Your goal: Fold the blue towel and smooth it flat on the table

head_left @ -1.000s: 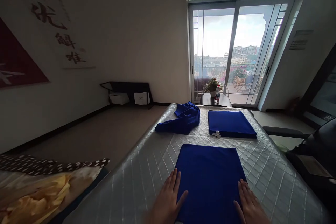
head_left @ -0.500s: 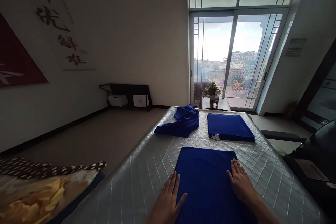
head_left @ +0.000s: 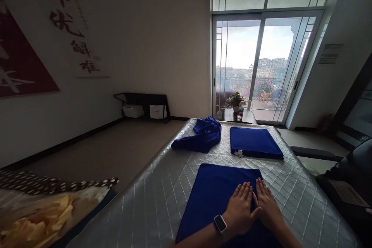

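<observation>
A flat blue cloth lies spread in front of me on the silver quilted table cover. My left hand, with a watch on its wrist, rests palm down on the cloth's right part, fingers stretched out. Beside it, my right hand lies flat along the cloth's right edge, fingers straight. The two hands touch near the thumbs. Farther off sits a neat stack of folded blue cloths with a white tag at its near edge. To its left is a crumpled blue cloth.
At the far end stands a small dark table with a potted plant and a bottle, before a sliding glass door. A low black rack is by the wall. Yellowish fabric lies at lower left.
My left hand has moved from the cloth's left edge across to the right, up against my right hand. My right hand stays at the right edge.
</observation>
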The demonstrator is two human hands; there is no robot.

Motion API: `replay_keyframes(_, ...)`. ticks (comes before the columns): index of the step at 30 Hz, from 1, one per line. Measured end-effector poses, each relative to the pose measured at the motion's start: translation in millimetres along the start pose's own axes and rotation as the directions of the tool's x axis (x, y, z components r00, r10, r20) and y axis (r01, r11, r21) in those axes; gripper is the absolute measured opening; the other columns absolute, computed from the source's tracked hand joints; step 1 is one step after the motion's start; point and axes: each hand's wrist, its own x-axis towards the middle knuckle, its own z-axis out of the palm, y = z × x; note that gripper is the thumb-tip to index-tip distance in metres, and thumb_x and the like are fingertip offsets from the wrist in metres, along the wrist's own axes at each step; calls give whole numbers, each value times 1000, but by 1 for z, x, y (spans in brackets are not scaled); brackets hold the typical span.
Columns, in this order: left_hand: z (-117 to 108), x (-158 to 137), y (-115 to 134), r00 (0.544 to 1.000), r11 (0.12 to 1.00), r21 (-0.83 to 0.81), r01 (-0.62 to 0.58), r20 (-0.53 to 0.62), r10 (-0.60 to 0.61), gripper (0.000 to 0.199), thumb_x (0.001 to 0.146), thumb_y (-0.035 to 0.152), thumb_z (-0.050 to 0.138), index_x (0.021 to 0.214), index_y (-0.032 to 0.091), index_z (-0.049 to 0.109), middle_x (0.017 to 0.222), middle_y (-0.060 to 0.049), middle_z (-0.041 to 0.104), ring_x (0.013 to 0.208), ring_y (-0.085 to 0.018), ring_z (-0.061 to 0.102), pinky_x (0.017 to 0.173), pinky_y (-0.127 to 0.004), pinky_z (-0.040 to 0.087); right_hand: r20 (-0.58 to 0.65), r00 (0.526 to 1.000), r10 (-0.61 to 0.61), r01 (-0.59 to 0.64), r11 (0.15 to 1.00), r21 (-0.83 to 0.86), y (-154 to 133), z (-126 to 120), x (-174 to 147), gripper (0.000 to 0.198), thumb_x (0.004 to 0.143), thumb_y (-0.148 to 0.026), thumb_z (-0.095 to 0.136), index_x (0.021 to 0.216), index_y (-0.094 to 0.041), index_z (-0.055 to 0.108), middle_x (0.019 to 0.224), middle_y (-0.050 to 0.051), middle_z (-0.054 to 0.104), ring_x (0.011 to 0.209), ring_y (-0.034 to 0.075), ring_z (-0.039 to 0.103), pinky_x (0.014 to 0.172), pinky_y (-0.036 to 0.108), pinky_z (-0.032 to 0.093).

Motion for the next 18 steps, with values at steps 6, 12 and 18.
replay_keyframes(6, 1, -7, -39, 990, 990, 36, 138, -13, -138, 77, 106, 63, 22, 164, 11, 24, 170, -13, 25, 160, -27, 18, 131, -47, 22, 29, 998, 52, -51, 998, -23, -4, -3, 2, 74, 101, -43, 18, 160, 0, 31, 170, 17, 26, 159, 26, 19, 129, 45, 19)
replay_keyframes(12, -31, -63, -114, 916, 905, 146, 400, -86, -391, 82, 105, 66, 19, 164, 10, 23, 170, -16, 24, 158, -31, 21, 128, -53, 27, -2, 999, 49, -49, 999, 15, -4, -1, 2, 74, 101, -44, 18, 160, -1, 31, 170, 15, 26, 158, 25, 19, 130, 46, 19)
replay_keyframes(18, -40, -93, -137, 869, 857, 153, 492, -143, -474, 81, 105, 66, 20, 164, 10, 22, 171, -16, 21, 158, -30, 22, 127, -50, 30, 10, 999, 44, -44, 999, -25, -4, -4, 0, 74, 102, -45, 18, 160, -1, 31, 169, 15, 26, 157, 25, 23, 129, 46, 21)
